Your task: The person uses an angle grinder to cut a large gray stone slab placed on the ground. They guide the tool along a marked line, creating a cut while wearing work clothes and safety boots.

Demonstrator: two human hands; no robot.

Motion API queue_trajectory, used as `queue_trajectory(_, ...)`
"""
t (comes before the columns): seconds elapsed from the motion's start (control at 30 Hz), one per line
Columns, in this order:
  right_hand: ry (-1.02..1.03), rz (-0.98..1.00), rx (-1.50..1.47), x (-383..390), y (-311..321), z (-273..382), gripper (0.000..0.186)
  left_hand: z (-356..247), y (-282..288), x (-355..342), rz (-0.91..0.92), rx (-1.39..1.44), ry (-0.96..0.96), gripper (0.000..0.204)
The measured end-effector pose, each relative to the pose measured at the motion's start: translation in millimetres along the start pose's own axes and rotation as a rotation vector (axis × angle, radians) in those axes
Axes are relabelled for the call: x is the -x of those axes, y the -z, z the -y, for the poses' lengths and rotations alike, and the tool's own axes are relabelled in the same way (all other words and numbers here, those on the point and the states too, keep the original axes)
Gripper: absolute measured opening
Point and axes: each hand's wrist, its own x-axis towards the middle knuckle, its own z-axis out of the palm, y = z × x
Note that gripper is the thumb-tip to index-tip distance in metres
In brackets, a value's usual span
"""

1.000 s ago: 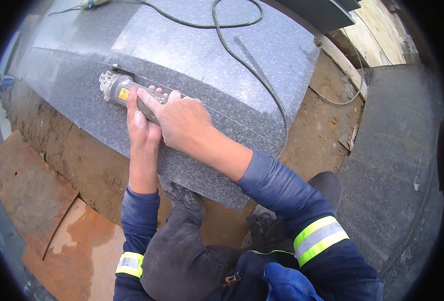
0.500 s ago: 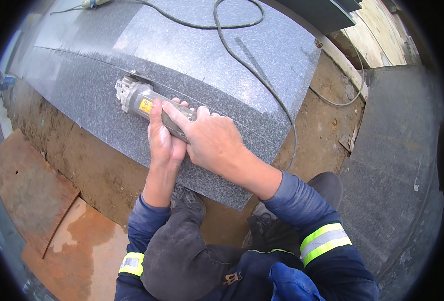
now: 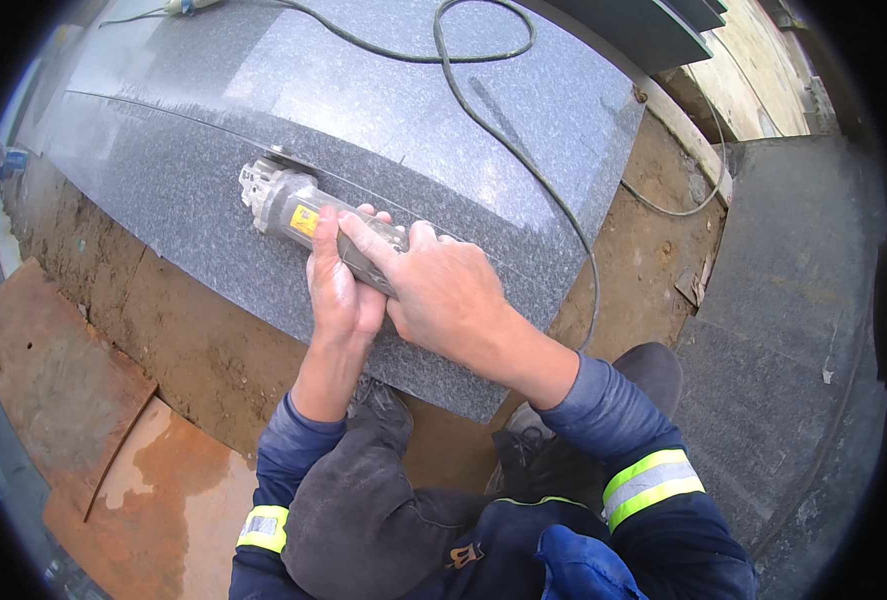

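Observation:
Both my hands are wrapped round a dusty angle grinder [image 3: 298, 207] with a grey body and a yellow label. My left hand [image 3: 341, 290] grips the body from below and the left, its thumb lying along the side. From the right, my right hand [image 3: 443, 290] closes over the rear of the handle. The disc [image 3: 288, 158] stands edge-on at the head, along a thin line cut in a grey speckled stone slab [image 3: 213, 220]. How deep the disc sits is hidden. White dust coats my fingers and the tool head.
A dark cable [image 3: 503, 135] loops over the slab and drops off its right edge. At the far left lies a cable connector [image 3: 178, 6]. Rusty metal sheets [image 3: 63, 370] cover ground at the left, a dark grey slab [image 3: 773, 350] at the right. Brown soil [image 3: 193, 330] surrounds the slab.
The grinder and both hands have shifted slightly right and toward me along the cut line. The grip is unchanged. The cable on the slab has moved a little right.

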Motion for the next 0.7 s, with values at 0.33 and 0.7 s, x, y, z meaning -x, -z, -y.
queue_trajectory(0.33, 0.029, -0.023, -0.012, -22.5, -11.4, -1.1, 0.083, -9.7, 12.4, -22.4, -0.001, 0.001, -0.038, 0.057)
queue_trajectory(0.7, 0.055, -0.017, -0.043, -43.6, -20.6, 1.1, 0.080, -21.9, 22.7, -43.1, -0.030, 0.004, -0.058, 0.057)
